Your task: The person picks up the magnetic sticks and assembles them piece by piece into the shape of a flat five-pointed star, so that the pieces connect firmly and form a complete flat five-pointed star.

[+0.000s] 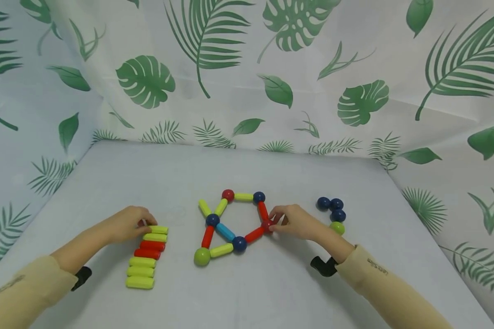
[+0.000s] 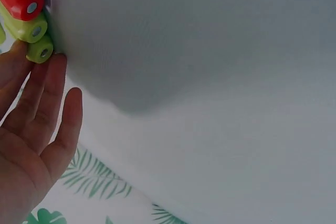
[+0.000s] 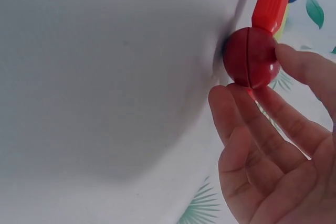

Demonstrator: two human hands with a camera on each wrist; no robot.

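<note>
At the far end of a row of magnetic rods, my left hand (image 1: 127, 224) pinches the end yellow-green rod (image 2: 40, 50) between thumb and fingers. More yellow-green rods (image 1: 142, 262) and two red rods (image 1: 152, 246) lie side by side nearer me. In the middle, rods and balls join into a flat figure, with a blue rod (image 1: 225, 232) inside it. My right hand (image 1: 298, 222) holds the red ball (image 3: 249, 57) at the figure's right corner, thumb on one side and fingers on the other. A red rod (image 3: 272, 1) meets that ball.
Several dark blue balls (image 1: 323, 204) and a green ball (image 1: 336, 228) sit right of the figure, the green one partly behind my right forearm. A leaf-print cloth (image 1: 238, 105) stands behind and beside the white table (image 1: 169, 173). Black wrist mounts (image 1: 324, 266) hang under both sleeves.
</note>
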